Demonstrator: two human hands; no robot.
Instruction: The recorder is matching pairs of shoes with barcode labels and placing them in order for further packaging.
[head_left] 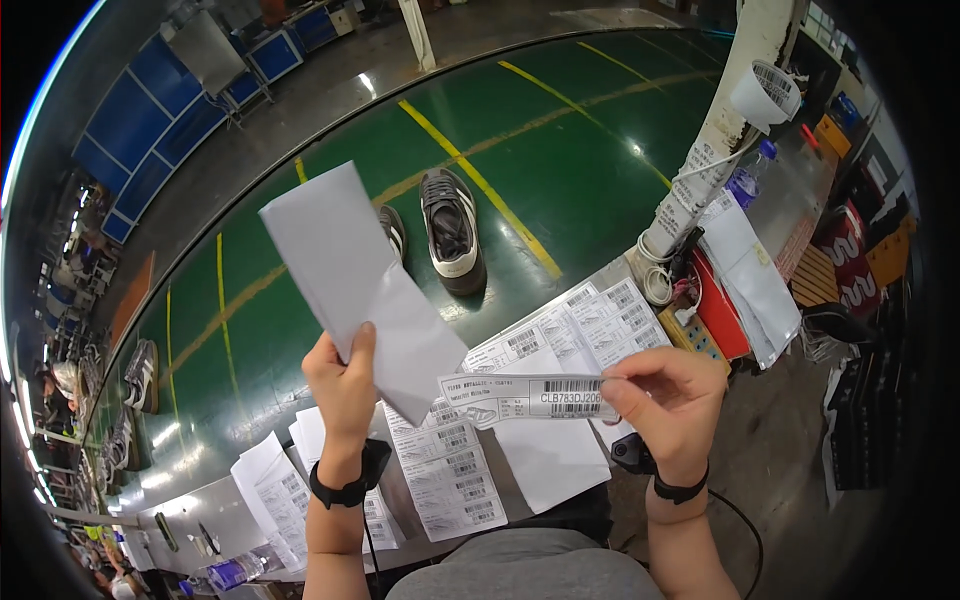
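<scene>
My left hand (342,385) is closed around a white folded paper sheet (345,270), thumb on its front face. Between the thumb and fingers of my right hand (665,405) is the end of a barcode label strip (525,396), printed with a small shoe drawing. The strip's left end reaches close to the lower edge of the white sheet. Beneath both hands lie printed label sheets (455,480) and a blank white sheet (552,462). Ahead of them a dark shoe (450,230) with pale stripes stands on the green belt, and a second shoe (392,235) is partly hidden by the folded paper.
The green belt (560,160) with yellow lines curves across the bench's far side. More shoes (144,375) stand at far left. A white post (700,150) carries a label roll (766,97). Right of it are papers, a power strip (695,335) and a purple bottle (745,180).
</scene>
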